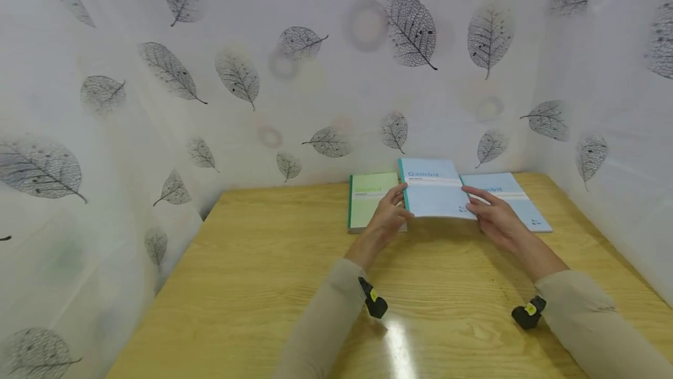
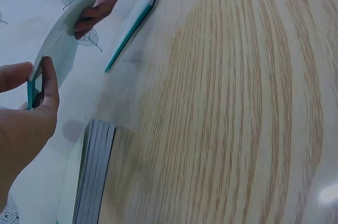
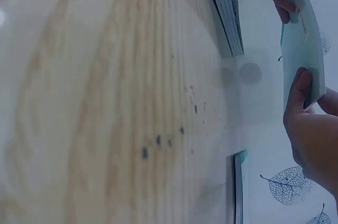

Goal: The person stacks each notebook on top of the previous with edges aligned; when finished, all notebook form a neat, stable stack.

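A light-blue notebook (image 1: 432, 195) marked "Gambit", with a teal spine and a pale band, is held up off the table. My left hand (image 1: 388, 215) pinches its spine side between thumb and fingers. On the opposite edge, my right hand (image 1: 494, 218) grips the lower right corner. The left wrist view shows the held notebook (image 2: 58, 44) slightly bowed between the hands. To its left lies a stack of green notebooks (image 1: 368, 207), partly covered by the left hand. Another blue notebook (image 1: 512, 198) lies on the right, its left part hidden behind the raised one and the right hand.
The wooden table (image 1: 252, 274) has light glare near its front. Behind and at both sides hangs a white curtain (image 1: 326, 87) printed with dark leaves, close to the table's back edge. Small black cameras (image 1: 374, 303) sit at both sleeve cuffs.
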The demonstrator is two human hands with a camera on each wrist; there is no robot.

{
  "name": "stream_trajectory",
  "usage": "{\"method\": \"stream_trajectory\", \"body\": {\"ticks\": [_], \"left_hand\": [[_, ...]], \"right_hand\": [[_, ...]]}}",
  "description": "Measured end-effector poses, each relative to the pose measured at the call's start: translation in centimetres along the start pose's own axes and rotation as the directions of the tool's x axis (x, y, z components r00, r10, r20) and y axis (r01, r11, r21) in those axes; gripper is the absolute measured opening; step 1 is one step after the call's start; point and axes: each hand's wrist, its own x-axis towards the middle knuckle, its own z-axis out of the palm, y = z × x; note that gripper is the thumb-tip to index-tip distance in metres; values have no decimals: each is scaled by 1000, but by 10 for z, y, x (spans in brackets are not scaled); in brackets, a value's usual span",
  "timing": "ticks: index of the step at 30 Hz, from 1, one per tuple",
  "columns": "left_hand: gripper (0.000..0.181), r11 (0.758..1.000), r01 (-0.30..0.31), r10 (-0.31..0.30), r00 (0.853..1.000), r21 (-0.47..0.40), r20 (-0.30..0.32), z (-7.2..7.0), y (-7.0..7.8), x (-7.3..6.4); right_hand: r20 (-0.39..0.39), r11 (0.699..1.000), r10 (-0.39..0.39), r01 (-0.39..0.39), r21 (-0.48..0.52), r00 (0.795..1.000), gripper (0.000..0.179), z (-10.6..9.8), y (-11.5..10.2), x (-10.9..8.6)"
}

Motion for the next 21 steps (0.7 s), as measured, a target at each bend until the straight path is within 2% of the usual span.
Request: {"method": "stream_trajectory", "body": {"ticks": [4,11,21], "left_hand": [[80,999,-30,31,999,-23,13,-11,6,-4],[66,997,-52,53,999,-61,11,-37,14,-8],[68,997,-75,75,997,2,2,-74,24,-17]], "right_hand": [[29,999,-20,22,-48,999,60,10,-2,2],[131,989,-30,49,-138,991,66,30,-2,6],[125,966,-15,46,-253,992,67,60,4,21]]}}
